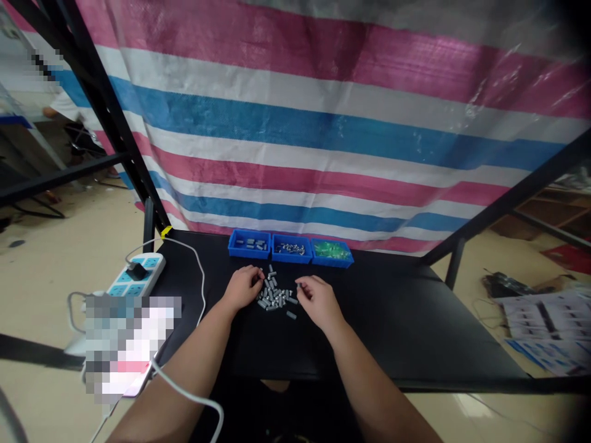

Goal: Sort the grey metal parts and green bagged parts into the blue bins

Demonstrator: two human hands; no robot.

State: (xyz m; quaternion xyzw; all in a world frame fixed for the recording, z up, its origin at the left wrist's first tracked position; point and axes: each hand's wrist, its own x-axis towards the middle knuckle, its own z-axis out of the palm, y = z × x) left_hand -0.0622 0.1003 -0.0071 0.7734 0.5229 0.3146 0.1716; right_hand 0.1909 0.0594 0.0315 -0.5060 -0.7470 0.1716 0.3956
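Observation:
A pile of several small grey cylindrical parts (276,295) lies on the black table (397,320). My left hand (242,287) rests at the pile's left edge, fingers curled and pinched at the parts. On the pile's right side my right hand (317,299) has its fingertips pinched together near a part. What each pinch holds is too small to make out.
Three blue bins stand in a row behind the pile: the left one (249,243) and middle one (292,248) hold grey parts, the right one (332,252) green ones. A power strip (137,275) with a white cable (199,289) sits at the table's left edge. A striped tarp hangs behind.

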